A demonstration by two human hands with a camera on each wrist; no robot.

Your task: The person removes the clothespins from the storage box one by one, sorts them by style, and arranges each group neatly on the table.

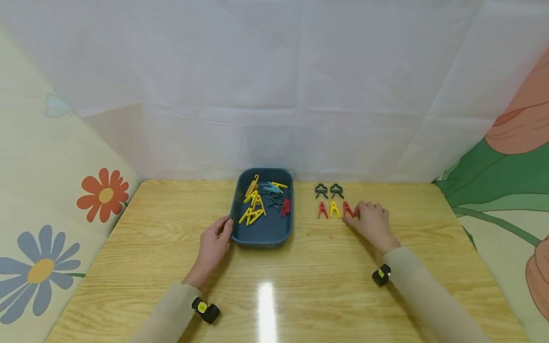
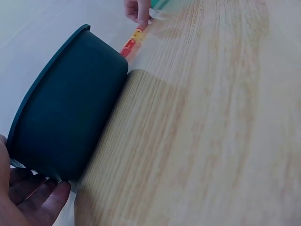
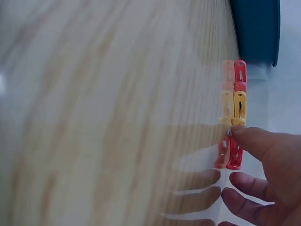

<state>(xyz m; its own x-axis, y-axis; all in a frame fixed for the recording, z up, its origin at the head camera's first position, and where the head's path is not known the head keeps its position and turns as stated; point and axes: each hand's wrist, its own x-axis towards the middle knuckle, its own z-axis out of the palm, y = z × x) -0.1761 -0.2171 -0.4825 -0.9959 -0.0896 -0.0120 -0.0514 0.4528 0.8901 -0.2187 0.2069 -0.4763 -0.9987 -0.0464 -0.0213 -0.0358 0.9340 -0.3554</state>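
Note:
On the left, my left hand (image 1: 216, 239) grips the near left wall of a dark blue-green plastic basin (image 1: 261, 245). In the left wrist view its fingers (image 2: 54, 202) curl against the basin's outside. The basin holds several yellow clothespins (image 1: 252, 216), a red clothespin (image 1: 285, 207), a light blue one (image 1: 271, 187) and dark green clips (image 1: 277, 201). To its right, my right hand (image 1: 372, 224) pinches a red clothespin (image 1: 348, 209) at the row's right end, thumb and fingers on either side. A yellow clothespin (image 1: 335, 209) and another red clothespin (image 1: 323, 210) stand beside it.
Behind the row, two dark green clips (image 1: 329, 191) lie side by side. The wooden table (image 1: 317, 286) ends at a white sheet (image 1: 218, 95) at the back. Flower-patterned cloths (image 1: 38, 166) hang at both sides.

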